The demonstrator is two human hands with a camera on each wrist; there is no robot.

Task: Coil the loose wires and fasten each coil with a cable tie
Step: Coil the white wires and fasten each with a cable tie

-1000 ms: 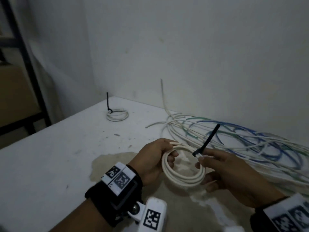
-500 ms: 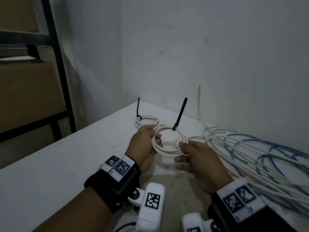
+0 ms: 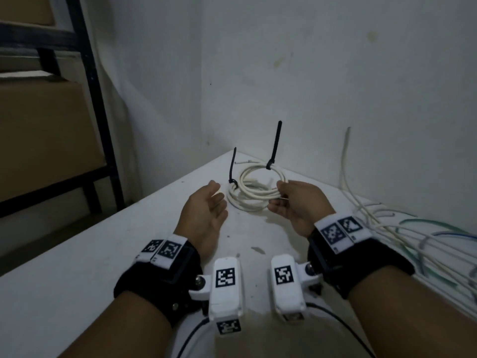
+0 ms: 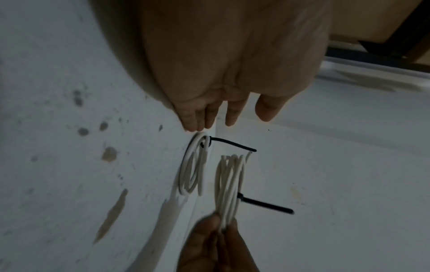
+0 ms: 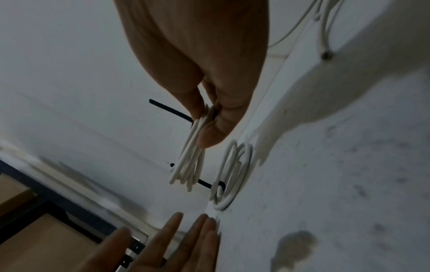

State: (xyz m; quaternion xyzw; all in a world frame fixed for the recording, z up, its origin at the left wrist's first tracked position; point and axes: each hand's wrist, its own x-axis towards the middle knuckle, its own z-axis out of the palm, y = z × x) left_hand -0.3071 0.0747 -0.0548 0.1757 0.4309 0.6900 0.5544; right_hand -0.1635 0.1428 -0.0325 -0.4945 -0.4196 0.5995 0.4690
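Observation:
A white wire coil [image 3: 258, 173] bound with a black cable tie [image 3: 274, 146] hangs just above the table's far corner. My right hand [image 3: 278, 196] pinches its near side between thumb and fingers [image 5: 209, 132]. A second tied coil [image 3: 242, 204] lies flat on the table right beneath it, its tie [image 3: 232, 167] sticking up. My left hand [image 3: 218, 196] hovers open just left of both coils, fingers [image 4: 209, 117] straight and holding nothing. The left wrist view shows the held coil [image 4: 229, 184] edge-on beside the lying coil [image 4: 192, 173].
A bundle of loose white, green and blue wires [image 3: 402, 236] sprawls along the wall on the right. The white table [image 3: 103, 254] meets the walls at the far corner. A black shelf frame [image 3: 100, 120] with a cardboard box [image 3: 38, 138] stands to the left.
My left hand let go of the tied coil and opened. My right hand carried the coil away toward the back corner, over the other tied coil.

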